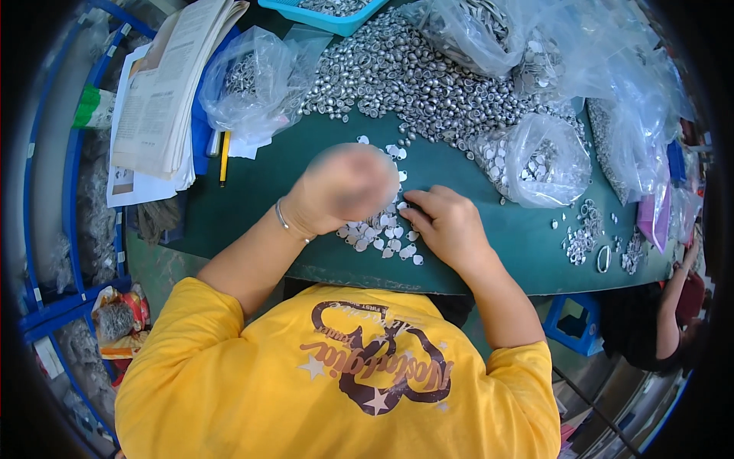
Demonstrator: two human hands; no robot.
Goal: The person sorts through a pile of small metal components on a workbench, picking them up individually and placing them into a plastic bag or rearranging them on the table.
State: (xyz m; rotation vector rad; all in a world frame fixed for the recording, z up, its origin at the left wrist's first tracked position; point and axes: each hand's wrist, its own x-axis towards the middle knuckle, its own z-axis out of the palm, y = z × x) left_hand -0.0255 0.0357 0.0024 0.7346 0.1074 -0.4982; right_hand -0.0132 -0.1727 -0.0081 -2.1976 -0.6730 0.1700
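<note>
A loose pile of flat, round silver metal tags (388,233), each with a small loop, lies on the green tabletop in front of me. My left hand (348,191), with a bangle on its wrist, is over the pile's left side. A blur covers its fingers, so what they hold cannot be made out. My right hand (447,226) rests at the pile's right edge, fingers curled and thumb and forefinger tips by the tags. Anything pinched there is too small to tell. A few more tags (394,151) lie just beyond my left hand.
A wide heap of small domed metal pieces (436,103) covers the far table. Around it are a clear bag of tags (547,161), another clear bag (248,80), a turquoise basket (344,23), a yellow pencil (224,157) and papers (157,115). Another person (650,321) sits at right.
</note>
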